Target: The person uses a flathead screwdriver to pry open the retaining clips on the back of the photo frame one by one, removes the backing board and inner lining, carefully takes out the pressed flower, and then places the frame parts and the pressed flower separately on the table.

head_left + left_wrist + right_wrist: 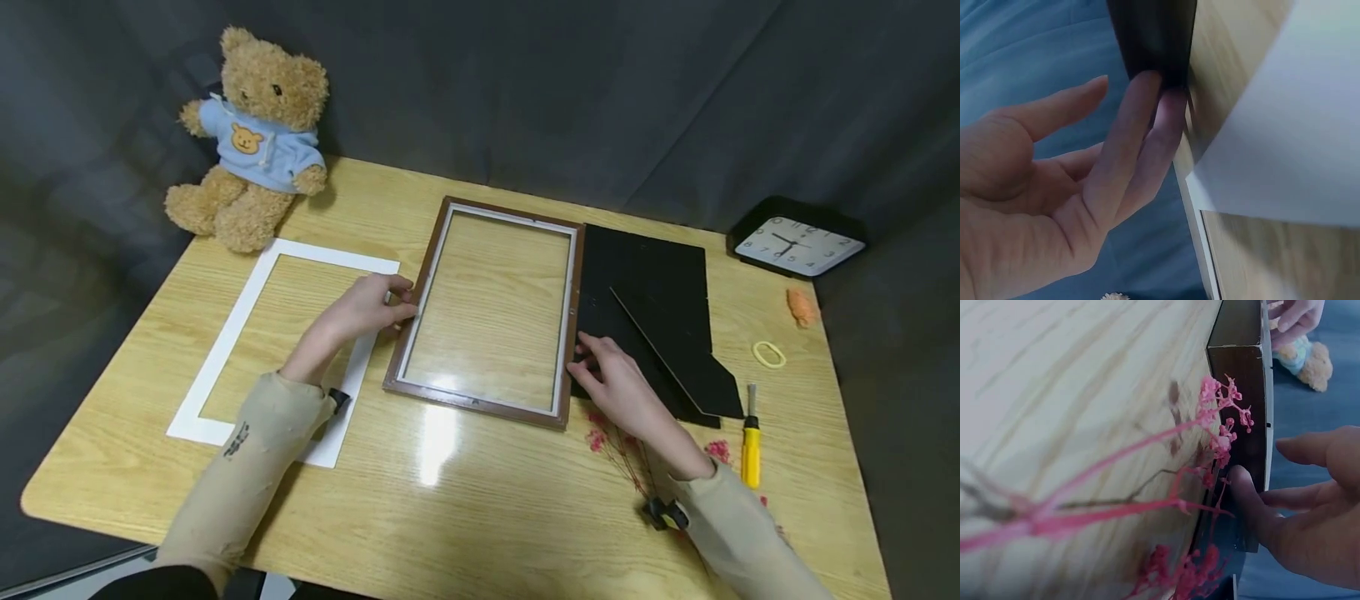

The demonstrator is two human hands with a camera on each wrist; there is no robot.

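A brown picture frame (576, 317) with a pale inner edge lies flat mid-table, a clear pane apparently inside it. At its left side is my left hand (367, 307); in the left wrist view two fingertips (1169, 109) touch the dark side of the frame, and the thumb stands apart. Along the frame's right side is my right hand (618, 383), with one fingertip (1244, 484) against the outer side in the right wrist view. Under my left forearm lies a white mat (227, 342). A black backing board (652, 258) with a raised stand flap (697, 379) adjoins the frame's right side.
Pink dried flowers (597, 437) lie beneath my right forearm. Farther right are a yellow-handled screwdriver (751, 454), a yellow ring (768, 355), an orange lump (801, 307) and a clock (798, 246). A teddy bear (258, 150) sits at the back left.
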